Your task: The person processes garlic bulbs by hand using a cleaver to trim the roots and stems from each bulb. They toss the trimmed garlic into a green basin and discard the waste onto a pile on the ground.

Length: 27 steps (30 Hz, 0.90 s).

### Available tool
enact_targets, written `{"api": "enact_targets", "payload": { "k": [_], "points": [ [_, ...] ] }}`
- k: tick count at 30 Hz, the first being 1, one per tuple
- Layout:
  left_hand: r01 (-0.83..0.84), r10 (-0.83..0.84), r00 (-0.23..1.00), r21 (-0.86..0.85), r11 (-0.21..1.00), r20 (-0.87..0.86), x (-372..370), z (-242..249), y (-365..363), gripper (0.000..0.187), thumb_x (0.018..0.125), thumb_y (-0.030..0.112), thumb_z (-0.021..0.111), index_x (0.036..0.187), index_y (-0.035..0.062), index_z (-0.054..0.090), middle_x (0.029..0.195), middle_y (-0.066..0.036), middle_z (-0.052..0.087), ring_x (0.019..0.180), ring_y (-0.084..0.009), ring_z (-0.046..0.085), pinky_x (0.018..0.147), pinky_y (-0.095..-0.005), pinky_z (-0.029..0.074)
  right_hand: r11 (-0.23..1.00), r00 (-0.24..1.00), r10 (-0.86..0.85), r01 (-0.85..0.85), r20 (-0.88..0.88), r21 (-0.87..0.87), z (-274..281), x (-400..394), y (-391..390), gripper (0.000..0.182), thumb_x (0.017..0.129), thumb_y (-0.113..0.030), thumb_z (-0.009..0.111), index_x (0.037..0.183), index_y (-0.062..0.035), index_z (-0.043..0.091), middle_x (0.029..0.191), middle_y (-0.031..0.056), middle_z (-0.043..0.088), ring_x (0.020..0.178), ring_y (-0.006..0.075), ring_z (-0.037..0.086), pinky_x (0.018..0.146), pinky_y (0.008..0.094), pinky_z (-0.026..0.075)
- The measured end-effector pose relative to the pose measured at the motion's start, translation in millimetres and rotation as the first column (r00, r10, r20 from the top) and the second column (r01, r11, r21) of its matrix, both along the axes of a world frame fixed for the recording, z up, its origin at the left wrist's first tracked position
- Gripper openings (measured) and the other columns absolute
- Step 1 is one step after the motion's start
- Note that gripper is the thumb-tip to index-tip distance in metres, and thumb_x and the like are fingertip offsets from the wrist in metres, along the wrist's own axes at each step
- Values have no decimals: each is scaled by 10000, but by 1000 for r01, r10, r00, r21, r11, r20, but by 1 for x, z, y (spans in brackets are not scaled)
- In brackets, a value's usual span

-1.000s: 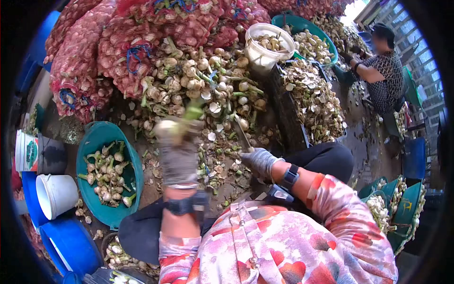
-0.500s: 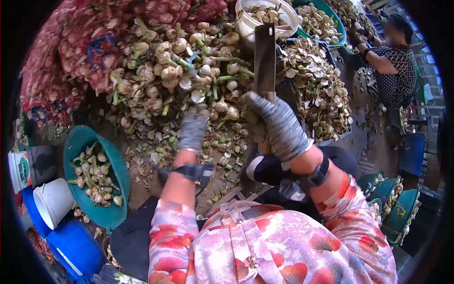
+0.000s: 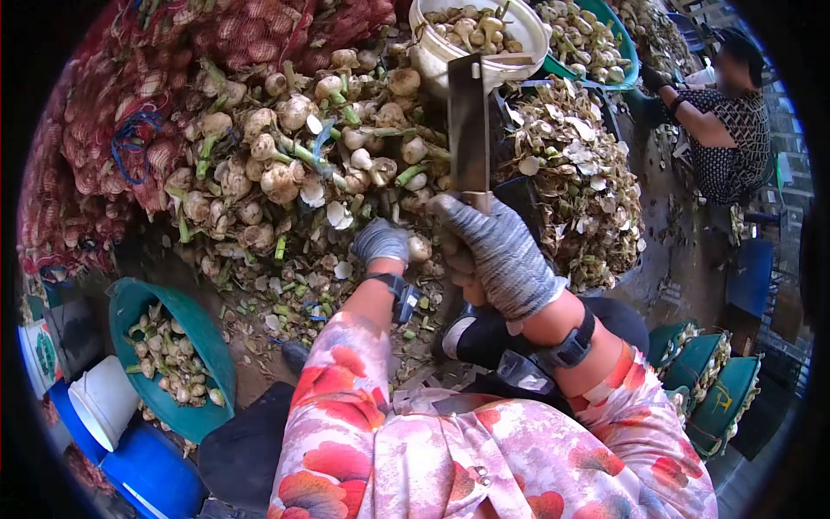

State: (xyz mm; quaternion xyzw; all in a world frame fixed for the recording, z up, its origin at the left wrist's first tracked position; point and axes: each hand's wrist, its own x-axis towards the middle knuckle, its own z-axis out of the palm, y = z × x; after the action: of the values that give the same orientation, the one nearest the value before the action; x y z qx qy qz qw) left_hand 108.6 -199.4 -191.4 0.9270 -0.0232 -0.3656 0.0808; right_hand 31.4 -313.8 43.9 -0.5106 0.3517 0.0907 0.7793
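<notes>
Gloved right hand [image 3: 497, 251] grips cleaver [image 3: 468, 130] blade-up; left hand [image 3: 380, 242] closes on a garlic bulb [image 3: 419, 249].

Landmark: garlic pile [image 3: 285, 164]. Both hands sit at its near edge, bulb pinned low, seemingly steadied for trimming. Green basin [image 3: 216, 363] of bulbs lies left-below the pile, white bucket [image 3: 432, 60] behind it, netted sacks [image 3: 104, 130] to its left. Another person [image 3: 722, 130] works far right.

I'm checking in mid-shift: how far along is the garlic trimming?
Done: trimmed bulbs lie in the teal basin, and cut stems and skins litter the ground. In hand: the right hand holds a cleaver raised, while the left hand reaches for a bulb. Left: a big heap of stemmed garlic and full red mesh sacks.
</notes>
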Motion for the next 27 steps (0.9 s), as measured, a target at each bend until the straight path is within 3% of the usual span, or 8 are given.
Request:
{"api": "enact_targets", "payload": {
  "k": [3, 6, 7, 9, 17, 19, 24, 27],
  "points": [
    [-1, 47, 980, -229, 973, 194, -19, -18, 32, 529, 741, 406, 649, 1155, 77, 634, 1194, -195, 620, 999, -424, 618, 913, -499, 461, 977, 990, 127, -135, -59, -164, -25, -6, 1, 263, 902, -310, 651, 920, -55, 587, 669, 2, 564, 583, 95, 534, 534, 269, 447],
    [-622, 322, 773, -753, 213, -547, -30, 22, 62, 288, 901, 108, 609, 1174, 34, 552, 952, -44, 587, 852, -133, 542, 735, -291, 478, 567, 821, 512, -545, -254, -618, -49, -24, 9, 330, 802, -276, 697, 1020, -53, 589, 812, 181, 650, 788, 333, 649, 727, 409, 505],
    [-214, 214, 965, -924, 318, -150, -34, 10, 79, 306, 901, 152, 610, 1169, 14, 557, 965, -90, 614, 859, -198, 586, 771, -348, 487, 565, 817, 522, -546, -244, -618, -47, -28, 14, 330, 802, -276, 697, 1020, -53, 589, 812, 181, 650, 788, 333, 649, 727, 409, 505],
    [444, -87, 861, -656, 611, 501, -34, 12, 109, 360, 897, 212, 620, 1173, -11, 560, 1050, -165, 632, 925, -296, 617, 832, -388, 479, 226, 667, 610, -664, -427, -713, -43, -39, 24, 289, 799, -203, 693, 1050, -84, 615, 833, 183, 658, 818, 343, 657, 731, 414, 509],
    [-78, 136, 991, -816, 572, 1, -81, 132, 133, 274, 856, 214, 645, 1067, 41, 660, 1044, -173, 672, 948, -328, 635, 823, -383, 493, 72, 509, 714, -737, -481, -672, -59, -57, 30, 228, 806, -252, 608, 972, -104, 659, 883, 168, 674, 813, 378, 649, 738, 443, 520],
    [257, -4, 933, -654, 712, 361, -96, 132, 145, 243, 867, 193, 636, 1027, 13, 670, 982, -153, 687, 897, -290, 640, 812, -360, 492, 39, 476, 719, -755, -506, -655, -52, -60, 37, 212, 811, -253, 598, 940, -101, 672, 868, 169, 675, 817, 375, 649, 742, 444, 520],
    [-315, 383, 901, -914, 256, -203, -128, 141, 162, 241, 880, 183, 655, 1083, 52, 658, 921, -82, 665, 859, -201, 618, 775, -320, 488, 24, 455, 745, -749, -488, -662, -50, -67, 57, 256, 782, -294, 652, 916, -79, 689, 879, 197, 678, 872, 360, 653, 776, 437, 518],
    [-251, 533, 846, -900, 356, -25, -114, 190, 185, 215, 882, 184, 665, 1032, 31, 638, 907, -10, 640, 791, -113, 569, 719, -269, 468, -54, 394, 708, -797, -586, -601, -100, -82, 40, 279, 803, -316, 655, 929, -69, 688, 878, 187, 682, 874, 363, 652, 768, 431, 517]
  ]
}}
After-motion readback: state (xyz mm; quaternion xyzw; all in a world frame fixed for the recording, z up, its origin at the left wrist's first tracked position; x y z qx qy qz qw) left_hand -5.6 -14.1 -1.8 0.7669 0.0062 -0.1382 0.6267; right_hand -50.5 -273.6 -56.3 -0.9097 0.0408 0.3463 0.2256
